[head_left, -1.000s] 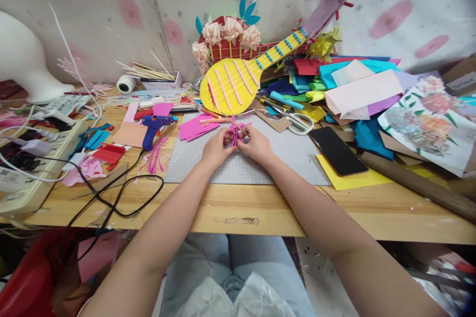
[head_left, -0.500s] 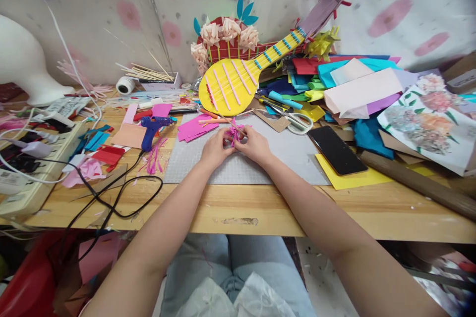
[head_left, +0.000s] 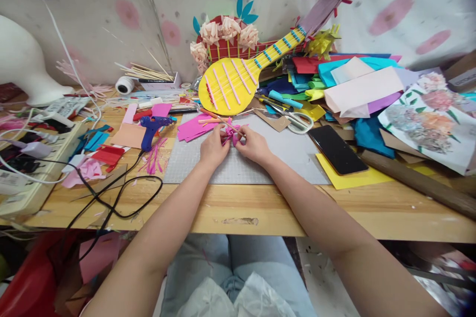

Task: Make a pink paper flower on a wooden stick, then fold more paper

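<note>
Between my two hands is a small magenta paper flower (head_left: 232, 132) with fringed petals, held just above the grey cutting mat (head_left: 290, 161). My left hand (head_left: 214, 146) pinches its left side. My right hand (head_left: 254, 145) is closed on a thin wooden stick (head_left: 235, 128) whose near end lies against the flower; the fingers also touch the petals. Just beyond my left hand lie flat magenta paper pieces (head_left: 191, 129). A yellow paper lute (head_left: 227, 89) with pink strips leans behind the mat.
A blue glue gun (head_left: 149, 132) with a looping black cord lies left, near a power strip (head_left: 48, 168). Scissors (head_left: 299, 122), a black phone (head_left: 337, 149) and a heap of coloured paper (head_left: 357, 84) are on the right. A brown tube (head_left: 420, 183) crosses the right edge.
My fingers have shifted slightly on the magenta flower, and the left hand has moved a little left. The stick in my right hand now crosses the flower at a changed angle.
</note>
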`<state>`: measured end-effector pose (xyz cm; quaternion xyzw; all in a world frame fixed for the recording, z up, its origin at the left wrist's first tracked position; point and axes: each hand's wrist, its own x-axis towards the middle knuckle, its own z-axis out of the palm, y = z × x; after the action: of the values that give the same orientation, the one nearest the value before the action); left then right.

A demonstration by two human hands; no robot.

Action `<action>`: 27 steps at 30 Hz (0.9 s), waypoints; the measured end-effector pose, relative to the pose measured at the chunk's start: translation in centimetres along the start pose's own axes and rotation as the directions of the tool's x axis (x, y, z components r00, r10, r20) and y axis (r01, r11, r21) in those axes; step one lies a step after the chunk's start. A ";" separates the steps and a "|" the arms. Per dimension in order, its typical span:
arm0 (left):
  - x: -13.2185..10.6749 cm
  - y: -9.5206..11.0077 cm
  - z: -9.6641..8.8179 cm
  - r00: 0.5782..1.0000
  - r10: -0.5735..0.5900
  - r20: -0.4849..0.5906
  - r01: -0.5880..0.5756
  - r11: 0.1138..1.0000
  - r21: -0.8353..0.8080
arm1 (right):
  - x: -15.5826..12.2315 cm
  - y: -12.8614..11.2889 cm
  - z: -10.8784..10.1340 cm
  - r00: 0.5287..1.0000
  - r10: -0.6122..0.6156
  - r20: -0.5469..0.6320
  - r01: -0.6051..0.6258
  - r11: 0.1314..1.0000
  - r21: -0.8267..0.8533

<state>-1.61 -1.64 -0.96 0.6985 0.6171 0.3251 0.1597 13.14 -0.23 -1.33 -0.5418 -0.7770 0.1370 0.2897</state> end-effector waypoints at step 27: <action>0.6 -1.2 0.6 0.980 -0.082 -0.180 0.005 0.919 -0.394 | 0.0 0.2 -0.7 0.986 -0.157 0.065 0.165 0.976 -0.146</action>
<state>-2.09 -0.70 -2.04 0.6036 0.5677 0.5045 0.2426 13.67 -0.25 -0.91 -0.4937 -0.8338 0.0683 0.2374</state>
